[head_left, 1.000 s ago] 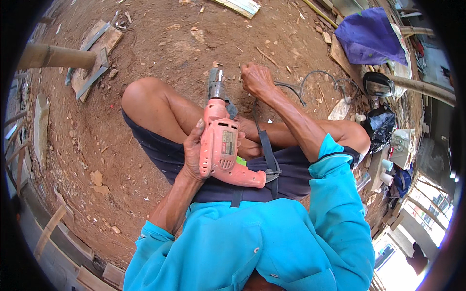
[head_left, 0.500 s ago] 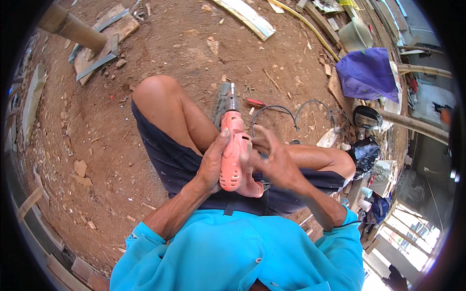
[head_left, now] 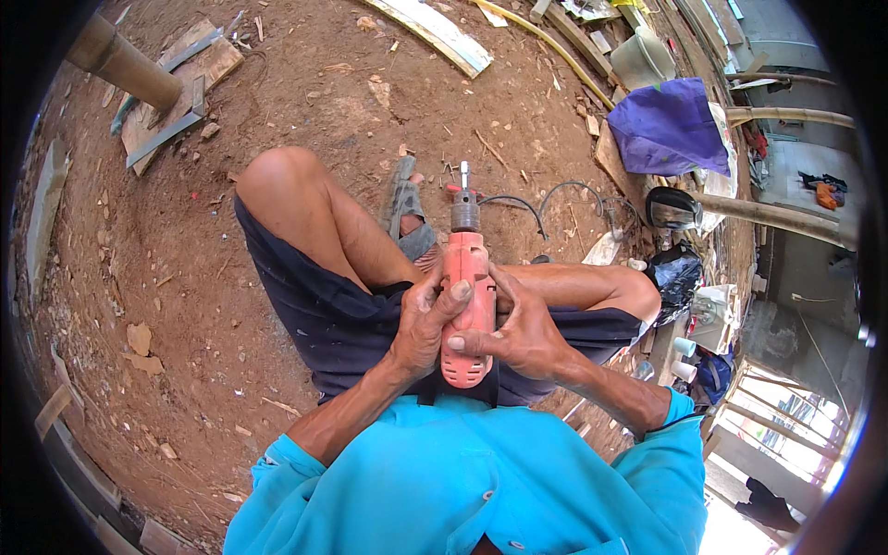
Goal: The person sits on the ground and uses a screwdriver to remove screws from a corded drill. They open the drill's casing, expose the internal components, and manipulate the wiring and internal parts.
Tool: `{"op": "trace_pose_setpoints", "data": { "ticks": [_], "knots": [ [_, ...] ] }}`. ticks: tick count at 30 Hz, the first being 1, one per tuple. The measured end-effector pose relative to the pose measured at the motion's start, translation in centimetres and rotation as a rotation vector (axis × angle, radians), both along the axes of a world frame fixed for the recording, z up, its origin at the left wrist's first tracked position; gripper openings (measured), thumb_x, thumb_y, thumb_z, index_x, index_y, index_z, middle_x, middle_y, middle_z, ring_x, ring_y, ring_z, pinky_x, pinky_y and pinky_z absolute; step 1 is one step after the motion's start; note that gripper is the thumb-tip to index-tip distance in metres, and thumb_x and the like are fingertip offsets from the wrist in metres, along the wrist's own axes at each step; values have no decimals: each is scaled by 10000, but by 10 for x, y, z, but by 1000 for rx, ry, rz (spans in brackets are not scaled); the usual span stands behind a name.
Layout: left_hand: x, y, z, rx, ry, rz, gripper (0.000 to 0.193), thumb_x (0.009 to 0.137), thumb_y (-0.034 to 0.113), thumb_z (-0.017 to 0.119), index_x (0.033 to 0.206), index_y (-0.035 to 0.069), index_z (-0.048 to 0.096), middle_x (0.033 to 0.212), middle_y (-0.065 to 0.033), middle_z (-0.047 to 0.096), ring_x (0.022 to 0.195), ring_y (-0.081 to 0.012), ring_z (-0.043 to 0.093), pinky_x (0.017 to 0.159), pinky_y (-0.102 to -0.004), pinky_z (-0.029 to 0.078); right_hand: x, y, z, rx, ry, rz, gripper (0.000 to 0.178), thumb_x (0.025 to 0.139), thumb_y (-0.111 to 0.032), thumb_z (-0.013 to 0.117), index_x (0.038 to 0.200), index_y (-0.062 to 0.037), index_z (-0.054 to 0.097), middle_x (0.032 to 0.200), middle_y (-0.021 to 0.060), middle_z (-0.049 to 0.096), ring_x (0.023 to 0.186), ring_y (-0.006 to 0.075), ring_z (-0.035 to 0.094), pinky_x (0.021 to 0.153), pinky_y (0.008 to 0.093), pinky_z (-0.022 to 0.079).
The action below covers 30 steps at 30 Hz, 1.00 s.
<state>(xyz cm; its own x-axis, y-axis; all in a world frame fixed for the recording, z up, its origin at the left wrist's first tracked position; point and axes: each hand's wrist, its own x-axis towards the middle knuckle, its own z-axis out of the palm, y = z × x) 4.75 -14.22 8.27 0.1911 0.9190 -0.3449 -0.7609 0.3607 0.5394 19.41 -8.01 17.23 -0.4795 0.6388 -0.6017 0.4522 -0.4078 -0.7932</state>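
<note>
Two hands wrap the orange drill [head_left: 467, 305] over the lap: left hand [head_left: 421, 324] and right hand [head_left: 518, 333] clasp its body from either side, steadying it; chuck [head_left: 463, 211] points beyond the knees.

Seated person on a dirt floor [head_left: 277, 83], viewed from above. The drill [head_left: 467, 296] lies in the lap, between the left hand [head_left: 427, 319] and the right hand [head_left: 518, 333], which touch it from either side; its bit end points away from the body. The raised knee [head_left: 282, 176] stands left of the drill, the other leg [head_left: 592, 287] folds to its right. A sandalled foot [head_left: 404, 199] rests just left of the bit end. A cable [head_left: 536, 199] lies beyond the drill, to the right. A post [head_left: 125, 65] with boards [head_left: 176, 92] at its base occupies the floor's far left corner. A plank [head_left: 435, 32] lies along the far edge. A cloth [head_left: 671, 125] lies at the right edge.
</note>
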Motion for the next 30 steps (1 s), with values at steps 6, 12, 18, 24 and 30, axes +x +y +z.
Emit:
{"op": "trace_pose_setpoints", "data": {
  "ticks": [6,12,18,24,30],
  "knots": [
    [1,-3,1,-21,-78,88,613,1024,399,666,1441,-26,520,1211,-121,667,1070,-146,670,938,-308,573,4,-6,-13,55,-65,-22,1096,725,-439,968,1502,101,415,1382,256,606,1282,308,616,1069,426,515],
    [13,-11,0,-44,-24,150,611,1039,404,614,1445,-35,484,1232,-155,667,1065,-197,705,940,-335,593,6,-13,-15,90,-1,-65,1100,700,-461,964,1447,162,450,1332,296,632,1239,340,646,1051,429,521],
    [7,-5,-11,-93,-52,70,534,1057,408,574,1359,-31,535,1167,-153,685,998,-200,724,858,-338,620,4,-7,-22,246,-210,-17,1046,680,-486,955,1388,155,526,1264,291,669,1180,317,680,1011,405,543],
    [13,-6,-8,-137,-67,125,510,1063,413,562,1320,-27,558,1126,-147,698,960,-206,734,844,-341,634,0,1,-16,174,-131,-8,963,693,-443,943,1373,124,564,1218,271,694,1112,307,704,967,401,567],
    [17,-5,-18,-78,-128,123,536,1046,410,601,1356,-22,532,1153,-137,685,972,-202,729,845,-339,634,12,1,-22,145,-127,71,957,766,-375,942,1474,88,495,1298,218,676,1154,238,683,958,375,579]
  ]
}}
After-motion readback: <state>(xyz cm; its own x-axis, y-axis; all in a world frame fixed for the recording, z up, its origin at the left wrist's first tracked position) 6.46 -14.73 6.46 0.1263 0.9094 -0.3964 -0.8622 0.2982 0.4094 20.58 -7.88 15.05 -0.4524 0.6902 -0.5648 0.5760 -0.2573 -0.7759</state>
